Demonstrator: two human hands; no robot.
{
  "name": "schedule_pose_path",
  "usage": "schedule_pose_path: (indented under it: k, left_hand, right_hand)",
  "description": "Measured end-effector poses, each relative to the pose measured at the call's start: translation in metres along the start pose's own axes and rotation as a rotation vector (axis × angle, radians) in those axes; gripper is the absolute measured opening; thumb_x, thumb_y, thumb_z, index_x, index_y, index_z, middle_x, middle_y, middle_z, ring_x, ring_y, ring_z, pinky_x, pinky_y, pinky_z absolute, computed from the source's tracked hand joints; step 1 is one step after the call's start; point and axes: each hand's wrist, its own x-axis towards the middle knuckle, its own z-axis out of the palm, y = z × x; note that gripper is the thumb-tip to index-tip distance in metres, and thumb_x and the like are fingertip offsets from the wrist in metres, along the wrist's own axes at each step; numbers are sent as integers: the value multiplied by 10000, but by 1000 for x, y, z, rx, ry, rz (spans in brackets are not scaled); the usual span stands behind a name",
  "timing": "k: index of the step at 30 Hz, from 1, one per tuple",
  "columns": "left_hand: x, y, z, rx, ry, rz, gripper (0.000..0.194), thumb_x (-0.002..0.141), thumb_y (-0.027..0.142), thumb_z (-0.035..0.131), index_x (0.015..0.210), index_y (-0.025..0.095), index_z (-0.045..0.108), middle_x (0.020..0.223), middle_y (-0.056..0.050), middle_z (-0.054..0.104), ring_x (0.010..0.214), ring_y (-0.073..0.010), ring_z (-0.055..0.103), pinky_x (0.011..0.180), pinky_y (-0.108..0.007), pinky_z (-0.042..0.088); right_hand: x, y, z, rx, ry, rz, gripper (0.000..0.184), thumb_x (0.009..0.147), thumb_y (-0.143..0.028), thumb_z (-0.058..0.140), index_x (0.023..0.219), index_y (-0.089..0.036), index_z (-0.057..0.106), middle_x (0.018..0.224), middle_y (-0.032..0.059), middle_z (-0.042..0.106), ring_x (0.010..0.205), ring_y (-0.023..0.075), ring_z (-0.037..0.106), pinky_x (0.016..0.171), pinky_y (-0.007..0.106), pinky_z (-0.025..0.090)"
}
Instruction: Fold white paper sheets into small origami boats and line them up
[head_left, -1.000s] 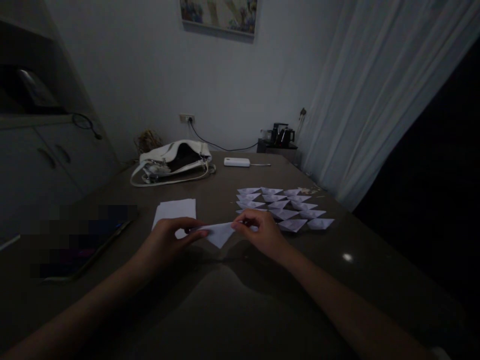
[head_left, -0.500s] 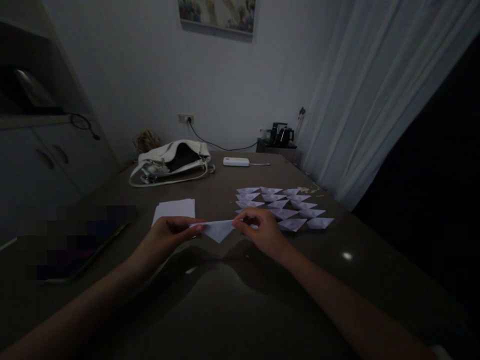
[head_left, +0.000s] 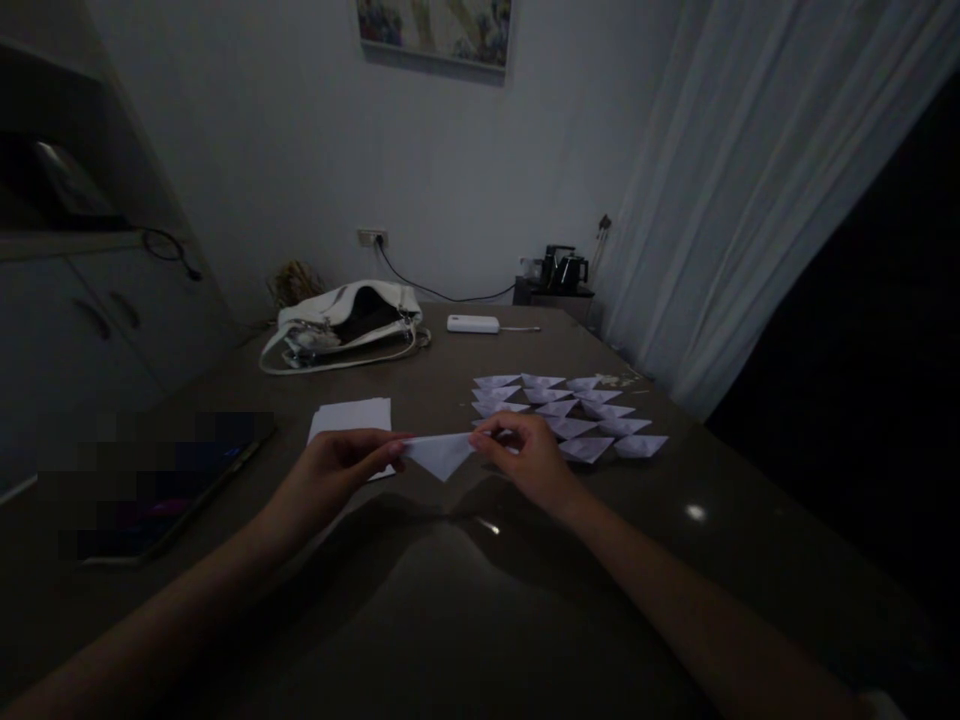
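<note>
A folded white paper (head_left: 444, 456), shaped like a triangle with its point downward, is held up above the dark table. My left hand (head_left: 341, 462) pinches its left corner between thumb and fingers. At the opposite corner, my right hand (head_left: 525, 452) has the same kind of pinch. Behind my left hand lies a stack of white paper sheets (head_left: 351, 415), partly covered by that hand. Several folded paper boats (head_left: 589, 448) stand in rows just beyond and to the right of my right hand.
A white handbag (head_left: 341, 315) lies at the back left, with a white power bank (head_left: 472, 324) and its short cable to the right. A dark tablet-like device (head_left: 180, 500), partly pixelated, is on the left. The table (head_left: 450, 640) has a shiny surface. Beyond its far right corner stands a black kettle (head_left: 570, 271).
Both hands have shifted very slightly up and to the right with the folded paper. Their grip on its two corners looks the same.
</note>
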Motion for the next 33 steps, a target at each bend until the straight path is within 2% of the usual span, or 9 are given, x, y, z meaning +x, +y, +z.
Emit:
schedule_pose_path:
  k: [6,12,18,22,25,28,31,33]
  left_hand:
    - [-1,1,1,-26,-11,0,300,678,471,657,661,179,723,706,-55,724,719,-214,641,672,-283,510]
    - [-3,2,1,-43,-2,-8,260,677,438,673,692,184,727,698,-45,722,710,-201,643,682,-276,509]
    - [-3,2,3,-41,23,11,281,682,448,663,636,175,708,684,-48,714,693,-207,638,652,-279,507]
    - [-6,4,4,-77,38,2,263,685,430,674,681,169,709,679,-44,707,689,-201,634,655,-264,500]
    - [-10,7,4,-36,-42,16,279,736,439,634,751,169,701,719,-46,706,691,-202,631,627,-254,492]
    - [-14,10,6,107,-199,44,332,795,472,554,820,175,699,726,-39,696,687,-210,622,578,-238,473]
    - [-16,8,9,203,-345,65,385,829,485,488,761,174,704,638,-23,665,623,-196,597,541,-223,450]
    - [-16,4,11,218,-363,70,394,834,474,479,718,173,706,613,-22,660,597,-189,587,540,-223,442]
  right_hand:
    - [0,-1,1,25,12,38,137,762,-282,637,714,-156,660,675,31,657,613,123,577,558,233,452]
    - [0,-1,1,47,18,48,129,757,-278,641,719,-157,663,681,36,660,617,130,584,562,249,465]
    - [1,-3,2,22,17,49,134,769,-285,630,716,-162,649,694,29,655,649,134,596,572,246,466]
    - [2,-3,1,48,12,77,131,763,-273,635,703,-156,645,679,21,647,636,129,588,564,234,451]
    - [1,-2,-1,40,-31,65,133,771,-270,629,711,-153,654,667,21,644,622,123,578,559,227,439]
    - [-1,-3,-1,21,-133,20,124,777,-260,624,715,-156,656,671,18,637,623,120,572,560,222,435]
    - [-5,-6,1,18,-209,-2,113,770,-251,631,713,-155,652,682,13,627,620,113,566,557,214,438]
    - [-7,-8,3,3,-216,4,116,771,-251,630,713,-153,653,673,11,622,609,108,560,550,209,435]
